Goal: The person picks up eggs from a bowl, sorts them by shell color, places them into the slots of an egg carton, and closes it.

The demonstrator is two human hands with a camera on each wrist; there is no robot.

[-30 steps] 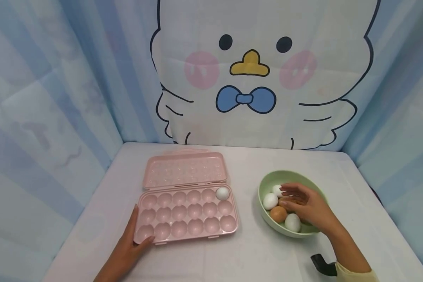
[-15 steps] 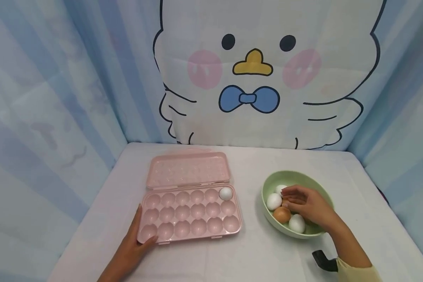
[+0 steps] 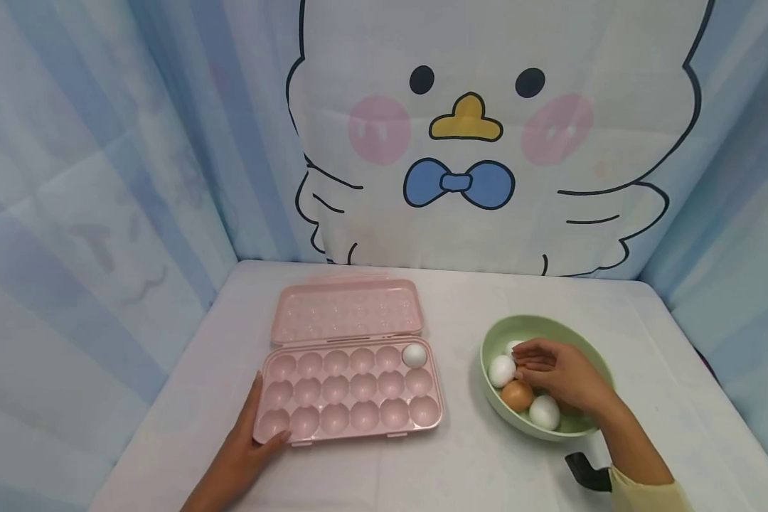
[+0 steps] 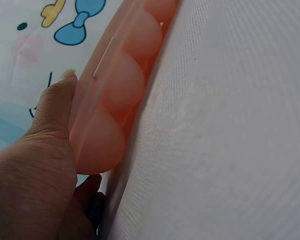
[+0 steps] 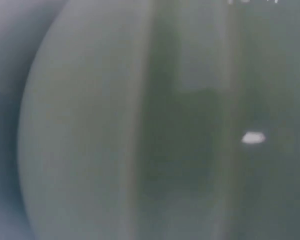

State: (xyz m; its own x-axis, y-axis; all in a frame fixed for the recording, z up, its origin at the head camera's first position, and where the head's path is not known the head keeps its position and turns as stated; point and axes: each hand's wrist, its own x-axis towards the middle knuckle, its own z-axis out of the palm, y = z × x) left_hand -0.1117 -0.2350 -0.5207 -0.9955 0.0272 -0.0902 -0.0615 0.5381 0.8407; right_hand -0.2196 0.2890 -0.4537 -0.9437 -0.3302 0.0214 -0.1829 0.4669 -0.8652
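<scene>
A pink egg tray (image 3: pixel 349 390) lies with its lid hinged back, and one white egg (image 3: pixel 414 355) sits in its far-right cup. My left hand (image 3: pixel 242 439) grips the tray's near-left corner. In the left wrist view the thumb (image 4: pixel 56 107) lies along the rim and curled fingers show below. Inside a green bowl (image 3: pixel 592 352) my right hand (image 3: pixel 566 373) has thumb and fingers bent about a brown egg that they mostly hide. Beside them lie a white egg (image 3: pixel 502 371), another brown egg (image 3: pixel 517 395) and a nearer white egg (image 3: pixel 544 412). The right wrist view is blurred, filled by the bowl (image 5: pixel 80 135).
The pink lid (image 3: pixel 348 311) lies flat behind the tray. White cloth covers the table (image 3: pixel 384 476), with blue-striped curtains (image 3: pixel 102 213) at the sides and a cartoon bird backdrop (image 3: pixel 467 235) behind. A black strap piece (image 3: pixel 587 472) sticks out at the right sleeve.
The head view has shifted, so everything sits slightly further right. In the bowl, my right hand's fingers have drawn closer together. My left hand keeps its hold on the egg tray.
</scene>
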